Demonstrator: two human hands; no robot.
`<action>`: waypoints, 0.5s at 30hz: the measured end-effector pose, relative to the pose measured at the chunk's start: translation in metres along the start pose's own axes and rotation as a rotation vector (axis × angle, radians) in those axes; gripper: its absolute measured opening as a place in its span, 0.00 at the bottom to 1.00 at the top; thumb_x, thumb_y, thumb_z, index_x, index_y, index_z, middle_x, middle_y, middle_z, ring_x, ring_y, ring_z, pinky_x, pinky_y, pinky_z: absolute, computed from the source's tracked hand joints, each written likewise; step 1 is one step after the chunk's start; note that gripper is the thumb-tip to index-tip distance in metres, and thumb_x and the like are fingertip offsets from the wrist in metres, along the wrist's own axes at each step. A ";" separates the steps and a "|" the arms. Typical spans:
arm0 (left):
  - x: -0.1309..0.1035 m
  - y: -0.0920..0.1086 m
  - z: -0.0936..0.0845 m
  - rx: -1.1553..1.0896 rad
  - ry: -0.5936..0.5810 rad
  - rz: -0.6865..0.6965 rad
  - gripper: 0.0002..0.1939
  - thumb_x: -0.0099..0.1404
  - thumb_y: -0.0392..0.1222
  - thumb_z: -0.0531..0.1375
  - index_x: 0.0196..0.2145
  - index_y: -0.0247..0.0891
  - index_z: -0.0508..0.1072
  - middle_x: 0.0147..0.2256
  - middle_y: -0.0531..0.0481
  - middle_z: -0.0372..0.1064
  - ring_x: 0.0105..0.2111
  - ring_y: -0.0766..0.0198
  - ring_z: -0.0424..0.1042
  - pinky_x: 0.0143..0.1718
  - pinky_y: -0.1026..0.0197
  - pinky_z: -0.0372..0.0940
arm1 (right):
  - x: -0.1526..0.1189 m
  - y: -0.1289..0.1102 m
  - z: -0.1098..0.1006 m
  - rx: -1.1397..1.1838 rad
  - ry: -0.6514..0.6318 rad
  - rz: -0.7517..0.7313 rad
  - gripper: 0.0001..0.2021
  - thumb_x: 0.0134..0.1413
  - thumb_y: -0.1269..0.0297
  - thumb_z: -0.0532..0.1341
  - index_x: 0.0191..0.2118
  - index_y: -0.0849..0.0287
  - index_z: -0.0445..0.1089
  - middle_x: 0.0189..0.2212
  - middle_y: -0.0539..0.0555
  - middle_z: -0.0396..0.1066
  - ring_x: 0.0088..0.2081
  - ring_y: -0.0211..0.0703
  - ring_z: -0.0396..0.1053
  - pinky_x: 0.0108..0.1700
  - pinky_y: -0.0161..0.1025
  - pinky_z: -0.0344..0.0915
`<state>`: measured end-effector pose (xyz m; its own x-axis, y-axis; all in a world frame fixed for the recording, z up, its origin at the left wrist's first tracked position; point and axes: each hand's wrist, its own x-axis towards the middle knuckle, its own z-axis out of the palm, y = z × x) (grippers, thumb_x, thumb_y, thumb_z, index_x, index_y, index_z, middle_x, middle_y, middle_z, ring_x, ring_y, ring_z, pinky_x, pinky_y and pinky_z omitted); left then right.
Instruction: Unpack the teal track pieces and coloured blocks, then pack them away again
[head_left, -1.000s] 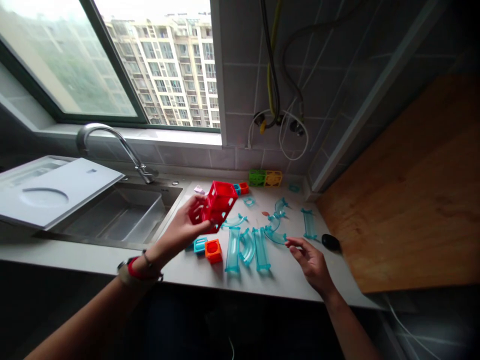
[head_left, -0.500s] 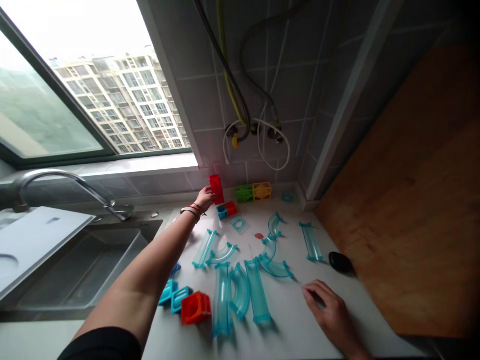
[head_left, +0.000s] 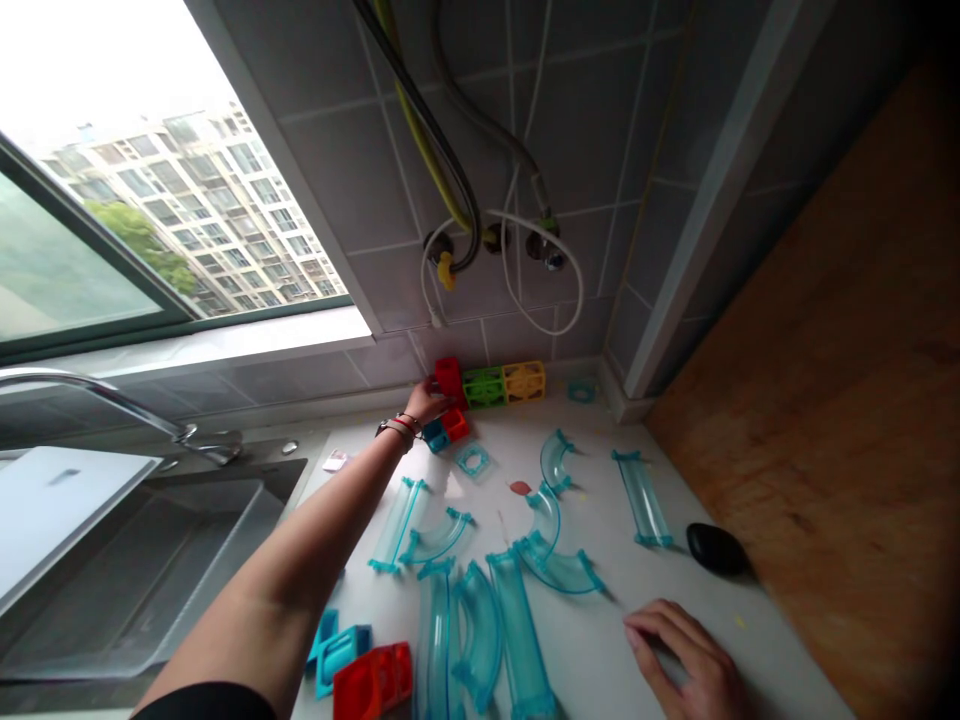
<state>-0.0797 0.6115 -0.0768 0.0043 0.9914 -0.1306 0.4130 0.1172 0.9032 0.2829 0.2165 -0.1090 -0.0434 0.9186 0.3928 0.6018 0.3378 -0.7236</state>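
Note:
My left hand [head_left: 429, 402] reaches to the back of the counter, its fingers closed on a red block [head_left: 448, 380]. That block stands beside a green block [head_left: 484, 387], which adjoins a yellow block [head_left: 523, 381]. Just below the hand lie a small red block [head_left: 455, 424] and a blue block [head_left: 435, 434]. My right hand [head_left: 686, 655] rests low at the right over the counter, fingers loosely curled with thumb apart, holding nothing visible. Between the hands spread several translucent teal track pieces, among them a straight track [head_left: 520, 635] and a curved track [head_left: 559, 565].
At the left is a sink [head_left: 142, 570] with a chrome faucet [head_left: 112, 400] and a white board [head_left: 67, 510] across it. A black computer mouse [head_left: 716, 549] sits near the wooden panel [head_left: 825, 420]. Red blocks [head_left: 375, 680] and blue blocks [head_left: 341, 655] lie near the front.
My left hand has lowered the red block to the counter and set it against the green block. The view has shifted slightly; my right hand stays at the lower right.

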 end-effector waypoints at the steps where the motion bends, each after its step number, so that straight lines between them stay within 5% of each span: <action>1: 0.001 0.001 -0.002 0.030 -0.006 0.002 0.19 0.72 0.46 0.62 0.57 0.37 0.71 0.54 0.42 0.71 0.49 0.53 0.75 0.48 0.46 0.73 | 0.000 0.000 0.000 0.001 -0.004 0.009 0.06 0.64 0.64 0.60 0.36 0.53 0.74 0.30 0.56 0.76 0.33 0.49 0.76 0.36 0.41 0.76; 9: -0.028 0.021 -0.039 0.305 -0.102 0.035 0.17 0.72 0.46 0.62 0.55 0.37 0.72 0.54 0.42 0.71 0.49 0.53 0.74 0.49 0.47 0.73 | -0.005 0.003 0.001 0.019 -0.050 0.068 0.07 0.67 0.62 0.59 0.38 0.54 0.73 0.33 0.57 0.75 0.36 0.50 0.76 0.39 0.42 0.75; 15: -0.072 0.020 -0.023 0.458 -0.166 0.148 0.16 0.72 0.46 0.62 0.55 0.39 0.72 0.55 0.42 0.71 0.50 0.54 0.74 0.50 0.47 0.72 | -0.006 0.001 0.001 0.014 -0.109 0.107 0.08 0.68 0.61 0.58 0.38 0.55 0.73 0.36 0.57 0.75 0.39 0.50 0.76 0.43 0.43 0.74</action>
<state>-0.0928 0.5442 -0.0400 0.2221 0.9686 -0.1117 0.7537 -0.0979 0.6499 0.2831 0.2117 -0.1126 -0.0664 0.9661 0.2495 0.5963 0.2389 -0.7664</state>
